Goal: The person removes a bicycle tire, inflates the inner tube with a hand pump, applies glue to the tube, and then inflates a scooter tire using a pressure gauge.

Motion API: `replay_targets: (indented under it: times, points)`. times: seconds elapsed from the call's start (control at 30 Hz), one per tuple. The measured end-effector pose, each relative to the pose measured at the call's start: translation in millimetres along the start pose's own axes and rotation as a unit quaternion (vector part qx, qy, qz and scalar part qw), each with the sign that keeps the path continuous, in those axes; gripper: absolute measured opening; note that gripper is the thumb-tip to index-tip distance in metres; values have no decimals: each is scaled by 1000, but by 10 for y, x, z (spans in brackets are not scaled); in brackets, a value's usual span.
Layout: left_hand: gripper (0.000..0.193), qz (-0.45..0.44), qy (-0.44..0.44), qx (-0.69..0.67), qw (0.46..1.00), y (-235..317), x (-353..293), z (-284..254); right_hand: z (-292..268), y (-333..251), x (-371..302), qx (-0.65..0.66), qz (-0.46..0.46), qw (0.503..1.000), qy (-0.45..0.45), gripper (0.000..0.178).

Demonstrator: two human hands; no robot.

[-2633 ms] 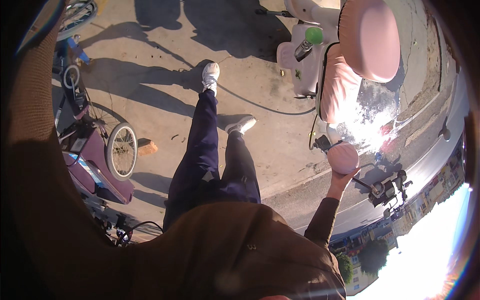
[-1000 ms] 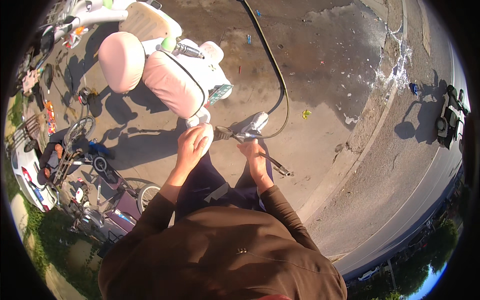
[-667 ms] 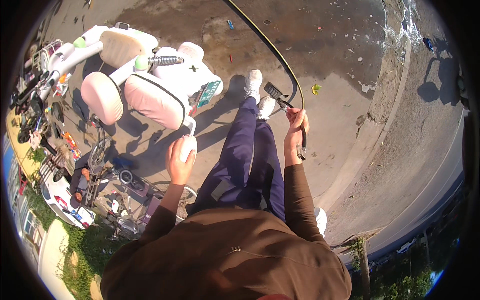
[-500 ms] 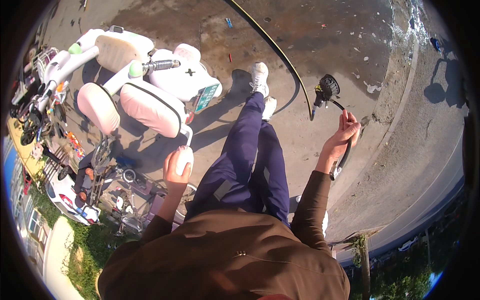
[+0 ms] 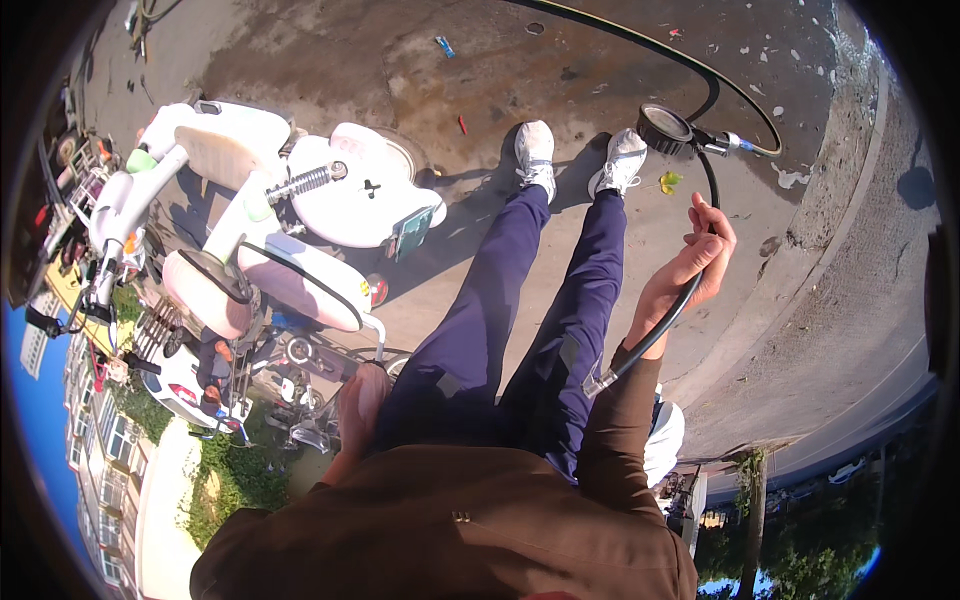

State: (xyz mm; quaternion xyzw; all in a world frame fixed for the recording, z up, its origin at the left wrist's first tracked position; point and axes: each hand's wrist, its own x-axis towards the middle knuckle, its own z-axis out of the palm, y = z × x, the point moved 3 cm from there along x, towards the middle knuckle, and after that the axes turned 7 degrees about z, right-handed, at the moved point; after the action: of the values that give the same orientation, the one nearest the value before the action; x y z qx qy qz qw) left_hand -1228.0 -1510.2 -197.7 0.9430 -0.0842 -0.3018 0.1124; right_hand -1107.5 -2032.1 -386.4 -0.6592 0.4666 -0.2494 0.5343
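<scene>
My right hand is closed round the short black rubber hose of a tire inflator gauge. A round black gauge hangs from this hose in front of my right shoe. At the hose's other end, a metal chuck dangles beside my thigh. My left hand is low at the left, on the pale pink padded backrest at the tail of a scooter; its fingers are partly hidden. The white and pink electric scooter stands left of my legs, with two padded seats and a rear spring.
A long air hose runs from the gauge across the wet, stained pavement. Parked bicycles and scooters, a white car and a seated person are at the left. A curb borders the road at the right.
My right hand has drawn closer, and the gauge has swung up and forward with its air hose. My feet have moved apart. The scooter and my left hand appear lower in view.
</scene>
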Motion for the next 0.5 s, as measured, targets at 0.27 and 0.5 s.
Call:
replay_targets:
  times: [0.27,0.5]
  points:
    - [80,-248,-48,-10,967,21,-256,-101,1065,960,-353,29,46,967,-249,25]
    - [91,-392,-109,51,912,397,62,-187,1376,1522,-351,17,176,926,-333,28]
